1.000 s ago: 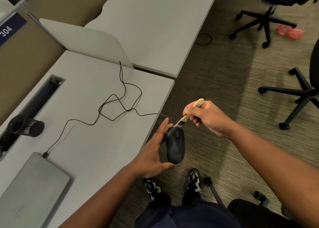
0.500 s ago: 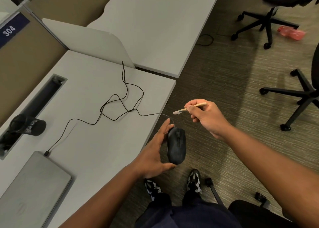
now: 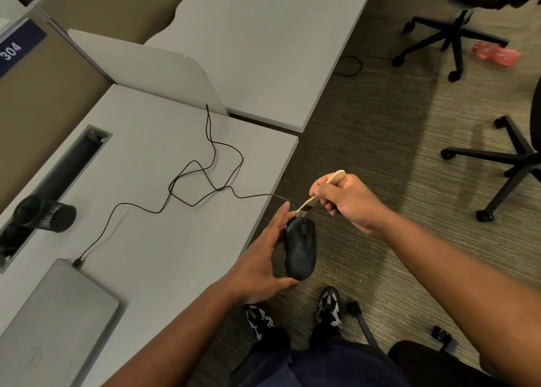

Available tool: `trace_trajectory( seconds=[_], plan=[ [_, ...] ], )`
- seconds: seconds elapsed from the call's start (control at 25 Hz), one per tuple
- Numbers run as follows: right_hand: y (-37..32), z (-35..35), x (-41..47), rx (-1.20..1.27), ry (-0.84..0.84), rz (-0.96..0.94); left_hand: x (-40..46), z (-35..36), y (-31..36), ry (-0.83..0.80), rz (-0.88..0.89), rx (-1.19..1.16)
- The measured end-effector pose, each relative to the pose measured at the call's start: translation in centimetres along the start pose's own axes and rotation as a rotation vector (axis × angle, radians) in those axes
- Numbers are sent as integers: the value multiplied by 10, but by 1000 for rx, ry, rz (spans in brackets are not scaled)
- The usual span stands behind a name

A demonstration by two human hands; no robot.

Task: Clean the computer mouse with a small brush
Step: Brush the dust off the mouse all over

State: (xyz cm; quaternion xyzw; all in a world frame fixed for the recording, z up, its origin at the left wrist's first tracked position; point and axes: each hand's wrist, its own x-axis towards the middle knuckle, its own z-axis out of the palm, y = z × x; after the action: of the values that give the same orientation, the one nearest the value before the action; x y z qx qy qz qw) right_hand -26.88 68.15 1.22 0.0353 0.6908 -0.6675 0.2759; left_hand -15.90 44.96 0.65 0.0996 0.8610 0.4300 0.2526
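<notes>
Brushing step: left hand (image 3: 263,257) cradles black corded mouse (image 3: 301,247) off bench's right edge; right hand (image 3: 345,202) pinches small wooden-handled brush (image 3: 320,194), bristles at mouse's front. Next, probably stroke toward the wheel.

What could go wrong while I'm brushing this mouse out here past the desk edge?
The mouse is held by the left hand over carpet, beyond the desk; a slip may drop it. Its cable stays plugged into the laptop, so pulling could tug the plug.
</notes>
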Motion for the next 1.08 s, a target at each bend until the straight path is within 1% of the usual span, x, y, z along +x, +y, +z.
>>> trace_trajectory(
  seconds=[0.28,0.48,0.56,0.8,1.08],
  plan=[
    [7,2,4,-52,63,-16,4,-1,1,9,-8,-6],
    [6,-4,5,43,162,-39,4,-3,0,14,-18,-13],
    [3,-6,5,57,155,-41,4,-3,0,10,-4,-1],
    [-2,-1,6,-60,65,-41,4,-2,3,-5,-11,-10],
    [4,6,10,-110,49,-69,4,1,6,-24,-18,-16]
  ],
)
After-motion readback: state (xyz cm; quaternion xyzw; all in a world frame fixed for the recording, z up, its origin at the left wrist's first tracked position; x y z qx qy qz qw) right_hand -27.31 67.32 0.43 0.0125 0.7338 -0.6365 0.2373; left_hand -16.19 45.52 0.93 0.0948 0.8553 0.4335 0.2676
